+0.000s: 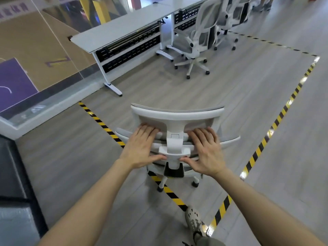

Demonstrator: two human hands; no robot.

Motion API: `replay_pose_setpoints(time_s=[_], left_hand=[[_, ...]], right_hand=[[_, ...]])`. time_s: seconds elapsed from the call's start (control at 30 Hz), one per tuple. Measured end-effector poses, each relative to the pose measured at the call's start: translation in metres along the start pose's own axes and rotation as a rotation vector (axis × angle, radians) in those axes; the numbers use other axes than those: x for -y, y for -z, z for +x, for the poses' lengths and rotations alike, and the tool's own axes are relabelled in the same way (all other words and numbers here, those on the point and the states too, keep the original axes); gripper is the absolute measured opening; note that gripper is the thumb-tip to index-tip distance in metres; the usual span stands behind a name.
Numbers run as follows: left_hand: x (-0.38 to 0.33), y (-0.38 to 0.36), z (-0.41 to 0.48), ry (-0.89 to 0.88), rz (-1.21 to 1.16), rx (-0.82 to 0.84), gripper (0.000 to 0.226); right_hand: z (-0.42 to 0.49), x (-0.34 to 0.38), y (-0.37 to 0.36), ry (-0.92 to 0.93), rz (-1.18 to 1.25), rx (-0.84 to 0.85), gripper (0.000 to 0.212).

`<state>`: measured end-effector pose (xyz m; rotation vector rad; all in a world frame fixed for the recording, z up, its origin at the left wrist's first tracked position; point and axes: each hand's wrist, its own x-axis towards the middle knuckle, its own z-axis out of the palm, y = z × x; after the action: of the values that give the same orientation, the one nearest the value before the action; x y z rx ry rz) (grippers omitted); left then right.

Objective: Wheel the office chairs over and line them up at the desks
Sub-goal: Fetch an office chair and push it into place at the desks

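We lay our left hand (pixel 142 148) and right hand (pixel 204 151) flat on the back of the gray chair (pixel 177 116). Our fingers are straight and our thumbs touch its white middle post. The chair stands on the striped floor tape (pixel 99 121), well apart from the long desk (pixel 124 27). Another chair (pixel 200 38) sits near the desk's far end. The chair back hides the seat and most of the wheels.

On my feed the chair (pixel 174 119) in the middle has a white frame with grey mesh, and the chairs (pixel 200 34) at upper right have the same colours. The floor (pixel 230 89) is grey with a wood-plank pattern, and the tape (pixel 254 157) on it has yellow and black stripes. The desk (pixel 124 27) is white with black perforated panels (pixel 131 55). At the left edge is a purple bag (pixel 14 82).
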<state>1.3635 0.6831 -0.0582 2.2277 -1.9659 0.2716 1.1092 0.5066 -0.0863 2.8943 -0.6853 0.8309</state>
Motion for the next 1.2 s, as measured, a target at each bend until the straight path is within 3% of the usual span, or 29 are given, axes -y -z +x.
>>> replay_pose_setpoints(time_s=[0.4,0.7,1.03,1.2], left_hand=[[0.07,-0.046,0.175,0.121,0.049,0.001,0.108],[0.194,-0.077,0.309,0.169,0.047,-0.012,0.105],[0.36,-0.113,0.463,0.168,0.031,0.114,0.108],[0.439,-0.137,0.538,0.158,0.006,0.079,0.106]], right_hand=[[0.163,-0.125,-0.082,0.08,0.004,0.053,0.103],[0.326,-0.174,-0.174,0.067,0.02,0.088,0.109],[0.518,-0.208,-0.281,-0.007,0.004,0.146,0.109],[0.608,-0.229,-0.334,-0.028,0.034,0.119,0.106]])
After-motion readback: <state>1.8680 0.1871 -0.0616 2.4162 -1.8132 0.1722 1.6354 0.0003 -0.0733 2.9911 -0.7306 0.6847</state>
